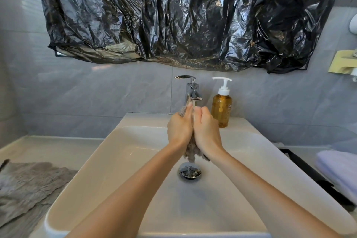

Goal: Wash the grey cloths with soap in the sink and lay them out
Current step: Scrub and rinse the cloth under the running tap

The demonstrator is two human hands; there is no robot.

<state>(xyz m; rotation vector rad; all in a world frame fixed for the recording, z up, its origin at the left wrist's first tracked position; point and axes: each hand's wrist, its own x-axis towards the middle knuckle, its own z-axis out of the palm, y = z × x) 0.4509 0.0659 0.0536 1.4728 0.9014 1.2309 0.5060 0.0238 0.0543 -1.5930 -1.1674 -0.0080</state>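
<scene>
Over the white sink (pixel 119 152), my left hand (pixel 178 127) and my right hand (pixel 207 130) squeeze a bunched grey cloth (pixel 191 153) between them, right under the chrome tap (pixel 191 91). Both hands curl round it; its lower end hangs out below my wrists, above the drain (pixel 189 172). A second grey cloth (pixel 27 183) lies spread flat on the counter to the left of the sink. An amber soap bottle (pixel 221 108) with a white pump stands on the sink's back rim, just right of the tap.
Crumpled black plastic (pixel 183 15) covers the wall above the tap. A folded white towel (pixel 340 168) lies on a dark tray at the right. A yellow holder (pixel 342 62) is fixed to the right wall.
</scene>
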